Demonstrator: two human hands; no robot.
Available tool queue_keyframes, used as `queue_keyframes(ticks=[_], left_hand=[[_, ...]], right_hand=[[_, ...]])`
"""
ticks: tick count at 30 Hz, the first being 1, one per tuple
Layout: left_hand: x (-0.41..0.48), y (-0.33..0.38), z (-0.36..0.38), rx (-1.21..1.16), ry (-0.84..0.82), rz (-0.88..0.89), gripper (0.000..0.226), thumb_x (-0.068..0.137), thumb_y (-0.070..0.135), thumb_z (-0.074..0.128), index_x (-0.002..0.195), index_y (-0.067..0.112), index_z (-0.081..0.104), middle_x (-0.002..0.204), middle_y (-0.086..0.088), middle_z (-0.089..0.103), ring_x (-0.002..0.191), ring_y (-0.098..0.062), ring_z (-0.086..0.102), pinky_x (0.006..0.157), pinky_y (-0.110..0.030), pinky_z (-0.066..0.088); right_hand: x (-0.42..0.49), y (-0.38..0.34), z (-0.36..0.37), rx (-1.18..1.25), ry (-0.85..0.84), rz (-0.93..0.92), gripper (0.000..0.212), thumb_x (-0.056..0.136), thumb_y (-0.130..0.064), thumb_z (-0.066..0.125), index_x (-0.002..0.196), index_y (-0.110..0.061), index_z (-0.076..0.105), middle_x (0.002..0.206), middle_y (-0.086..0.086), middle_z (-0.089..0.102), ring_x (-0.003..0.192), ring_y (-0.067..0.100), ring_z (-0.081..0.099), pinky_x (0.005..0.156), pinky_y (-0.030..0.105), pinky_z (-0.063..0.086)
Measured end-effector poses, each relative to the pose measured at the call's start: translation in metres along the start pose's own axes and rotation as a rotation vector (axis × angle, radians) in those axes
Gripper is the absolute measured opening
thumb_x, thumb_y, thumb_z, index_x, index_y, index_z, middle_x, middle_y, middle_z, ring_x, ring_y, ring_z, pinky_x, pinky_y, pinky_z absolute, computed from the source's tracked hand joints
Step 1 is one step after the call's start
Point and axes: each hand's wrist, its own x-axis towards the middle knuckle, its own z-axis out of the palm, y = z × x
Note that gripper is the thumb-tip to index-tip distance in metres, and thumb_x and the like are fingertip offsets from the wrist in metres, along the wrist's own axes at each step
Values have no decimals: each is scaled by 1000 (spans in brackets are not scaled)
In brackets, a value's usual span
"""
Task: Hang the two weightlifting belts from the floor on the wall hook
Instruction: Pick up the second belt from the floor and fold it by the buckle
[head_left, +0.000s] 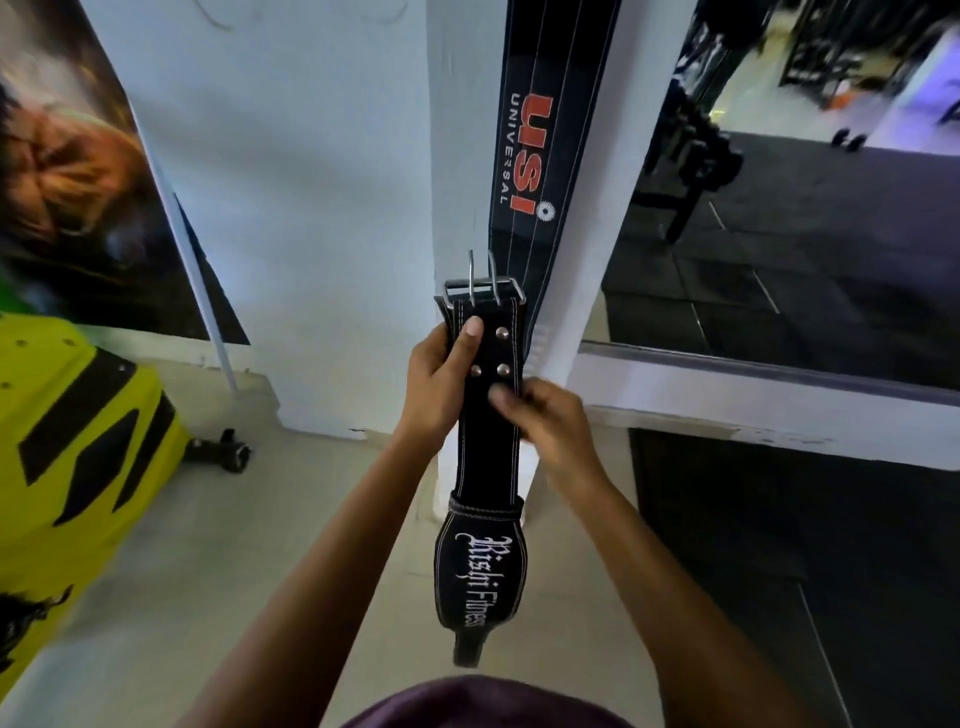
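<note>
A black belt with white stitching and white lettering hangs down in front of me, its steel buckle at the top with two prongs pointing up. My left hand grips its left edge just below the buckle, thumb on the front. My right hand pinches the right edge slightly lower. Behind it, a second black belt with a red logo hangs flat against the white pillar, running up out of view. The wall hook is not visible.
A yellow and black machine stands at the left on the pale floor. A large poster leans on the left wall. A mirror at the right reflects dark gym flooring and equipment.
</note>
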Motion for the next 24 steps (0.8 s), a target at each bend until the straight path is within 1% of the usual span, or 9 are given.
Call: queue_keyframes(ticks=[2, 7, 11, 14, 16, 18, 20, 22, 24], left_hand=[[-4, 1, 1, 6, -33, -2, 29, 98, 25, 49, 100, 1, 66, 89, -9, 70, 81, -14, 66, 74, -31, 53], [-9, 13, -2, -17, -41, 45, 27, 99, 24, 48, 107, 5, 65, 99, -15, 71, 89, -18, 68, 79, -32, 55], [-10, 18, -10, -5, -4, 80, 23, 98, 24, 50, 99, 9, 67, 92, -7, 71, 85, -12, 67, 77, -29, 54], [-14, 18, -14, -2, 25, 79, 20, 98, 24, 49, 94, 13, 65, 84, -1, 70, 76, -7, 67, 67, -21, 52], [-15, 18, -17, 20, 19, 85, 20, 98, 23, 49, 92, 12, 64, 82, 0, 70, 72, -5, 67, 63, -18, 51], [-15, 18, -20, 24, 17, 77, 20, 98, 22, 49, 91, 12, 64, 81, 1, 69, 70, -3, 66, 60, -17, 49], [-14, 15, -23, 27, 25, 60, 19, 98, 25, 50, 91, 15, 65, 83, 1, 70, 74, -5, 66, 63, -19, 50], [-13, 12, -27, 18, 23, 43, 18, 97, 25, 51, 92, 16, 66, 84, 3, 71, 77, -6, 66, 66, -20, 50], [-15, 11, -29, 1, -20, 37, 16, 97, 21, 52, 93, 14, 66, 83, 3, 71, 77, -6, 67, 65, -18, 50]], right_hand=[[16, -33, -2, 86, 47, -35, 34, 78, -27, 76, 87, 3, 64, 89, 30, 65, 82, 30, 63, 78, 46, 51], [32, -74, -11, 77, -30, -79, 10, 80, -21, 77, 79, -15, 69, 85, 13, 71, 86, 29, 69, 86, 49, 54], [6, -28, -1, 102, -171, 3, 18, 81, -5, 74, 98, -8, 69, 99, 15, 74, 92, 28, 72, 86, 42, 58], [-25, 28, 7, -65, -232, 119, 22, 72, -3, 81, 91, -12, 72, 90, 8, 74, 83, 20, 69, 82, 39, 55], [-35, 49, 9, -76, -212, 154, 19, 67, -8, 84, 81, -12, 73, 84, 11, 72, 79, 21, 67, 80, 46, 53], [-33, 47, 11, -37, -178, 173, 24, 65, -10, 85, 84, -3, 70, 91, 23, 72, 83, 32, 69, 87, 54, 53], [-25, 29, 13, 2, -164, 128, 26, 73, -4, 81, 92, 6, 67, 92, 28, 71, 85, 35, 69, 87, 49, 56], [-11, 3, 16, 68, -134, 56, 11, 82, -4, 73, 90, 0, 67, 84, 16, 72, 81, 27, 70, 76, 38, 59], [4, -23, 17, 112, -83, -8, 6, 85, -10, 70, 90, -7, 69, 83, 8, 73, 81, 23, 71, 75, 38, 59]])
